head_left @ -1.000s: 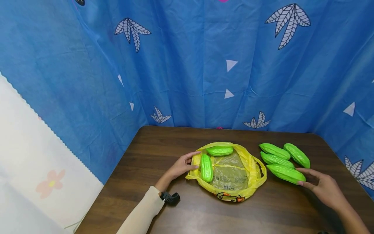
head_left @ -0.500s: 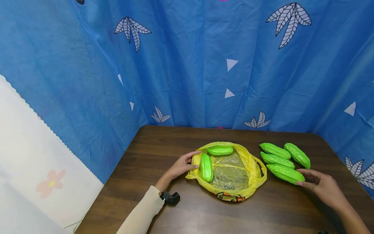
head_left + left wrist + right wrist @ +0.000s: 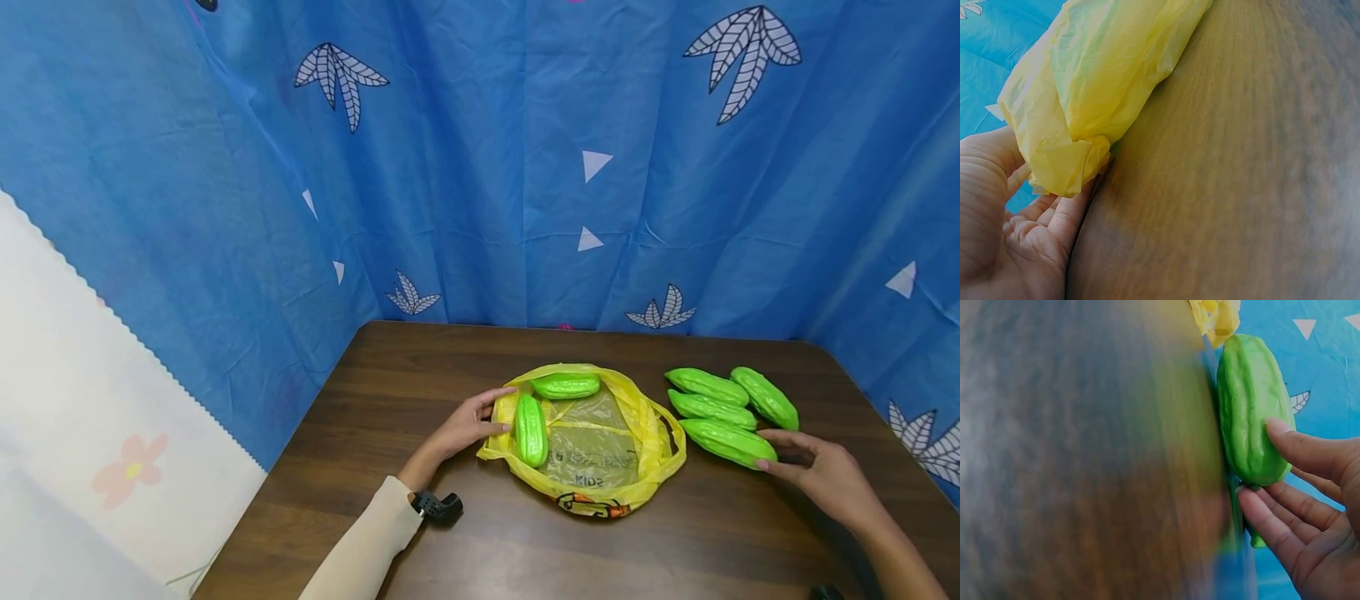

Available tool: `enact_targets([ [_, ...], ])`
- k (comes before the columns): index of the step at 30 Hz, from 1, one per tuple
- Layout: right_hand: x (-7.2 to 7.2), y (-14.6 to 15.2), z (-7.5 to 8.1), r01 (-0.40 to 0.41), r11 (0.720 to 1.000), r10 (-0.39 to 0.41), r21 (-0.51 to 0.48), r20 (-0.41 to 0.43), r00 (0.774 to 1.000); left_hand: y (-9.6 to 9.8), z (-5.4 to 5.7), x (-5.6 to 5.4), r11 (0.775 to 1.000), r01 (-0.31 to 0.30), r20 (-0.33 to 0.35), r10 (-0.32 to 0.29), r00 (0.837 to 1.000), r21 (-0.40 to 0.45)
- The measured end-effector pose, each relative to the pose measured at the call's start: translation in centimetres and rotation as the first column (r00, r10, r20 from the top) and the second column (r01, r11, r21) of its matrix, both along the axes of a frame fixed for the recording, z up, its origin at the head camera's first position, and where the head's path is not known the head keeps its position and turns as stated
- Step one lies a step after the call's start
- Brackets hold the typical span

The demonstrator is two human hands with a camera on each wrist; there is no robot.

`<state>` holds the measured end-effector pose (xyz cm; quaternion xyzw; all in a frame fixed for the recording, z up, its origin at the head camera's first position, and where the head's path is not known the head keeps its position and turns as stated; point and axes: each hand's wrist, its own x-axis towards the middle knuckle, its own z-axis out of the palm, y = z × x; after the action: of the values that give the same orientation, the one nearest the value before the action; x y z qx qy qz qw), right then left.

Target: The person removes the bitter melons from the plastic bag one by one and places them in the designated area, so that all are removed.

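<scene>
On the table, a yellow plastic bag (image 3: pixel 651 433) lies with its mouth spread wide. Inside it are two bright green bitter gourds, one upright along the left side (image 3: pixel 531 431) and one across the back (image 3: pixel 565 386). My left hand (image 3: pixel 467 425) holds the bag's left edge between thumb and fingers; in the left wrist view a bunched yellow corner (image 3: pixel 1069 165) sits there. My right hand (image 3: pixel 823 473) grips the near end of the front gourd (image 3: pixel 726 442) in the right-hand group, thumb on its near side. The right wrist view shows the ridged gourd (image 3: pixel 1250 406) up close.
Behind the front gourd lie three more bitter gourds, one in the middle (image 3: pixel 711 409), one at the back (image 3: pixel 705 384) and one slanting at right (image 3: pixel 765 397). A blue curtain (image 3: pixel 480 167) hangs behind the brown table (image 3: pixel 570 558).
My right hand and the front gourd have shifted slightly left, toward the bag. The left hand and the bag have stayed in place.
</scene>
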<state>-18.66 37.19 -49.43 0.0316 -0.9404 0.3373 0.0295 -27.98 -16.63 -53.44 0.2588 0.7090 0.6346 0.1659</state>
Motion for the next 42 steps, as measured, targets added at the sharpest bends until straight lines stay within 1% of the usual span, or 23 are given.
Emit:
enact_targets([
  [7,0.0,-0.1,0.0,0.009,1.000,-0.009,0.010,-0.024,1.000,0.0,0.4,0.0,1.000,0.003,0.006,-0.003,1.000,0.009],
  [10,0.0,-0.1,0.0,0.003,1.000,-0.003,0.005,-0.022,1.000,0.0,0.3,-0.1,1.000,0.000,0.017,0.000,1.000,0.006],
  [14,0.1,-0.2,0.1,0.008,0.999,-0.007,0.031,-0.044,0.999,0.0,0.2,0.0,1.000,0.001,0.015,-0.002,1.000,0.007],
  [18,0.2,-0.5,0.8,0.023,0.997,-0.015,0.075,-0.105,0.994,0.0,0.3,0.0,1.000,0.000,0.013,0.000,1.000,0.007],
  [20,0.2,-0.7,1.2,0.035,0.995,-0.020,0.095,-0.154,0.988,0.0,0.3,0.0,1.000,-0.003,0.015,0.003,1.000,0.008],
  [23,0.4,-1.1,1.7,0.051,0.991,-0.020,0.121,-0.243,0.970,0.0,0.3,0.1,1.000,-0.005,0.016,0.005,1.000,0.010],
  [26,0.5,-1.7,2.3,0.048,0.991,-0.009,0.125,-0.297,0.955,0.0,0.3,0.0,1.000,-0.005,0.014,0.004,1.000,0.009],
  [29,0.6,-2.4,3.1,0.037,0.992,0.004,0.122,-0.321,0.947,0.0,0.2,0.0,1.000,-0.001,0.010,0.001,1.000,0.008],
  [36,0.7,-4.9,4.8,-0.013,0.996,0.044,0.092,-0.343,0.938,0.0,0.1,0.0,1.000,0.002,0.008,-0.002,1.000,0.012],
  [39,0.6,-6.0,5.3,-0.026,0.996,0.055,0.085,-0.361,0.931,0.0,0.1,0.0,1.000,-0.003,0.012,0.003,1.000,0.005],
  [42,0.5,-7.2,5.6,-0.048,0.996,0.073,0.073,-0.389,0.918,0.0,0.0,0.1,1.000,0.000,0.019,0.000,1.000,0.015],
])
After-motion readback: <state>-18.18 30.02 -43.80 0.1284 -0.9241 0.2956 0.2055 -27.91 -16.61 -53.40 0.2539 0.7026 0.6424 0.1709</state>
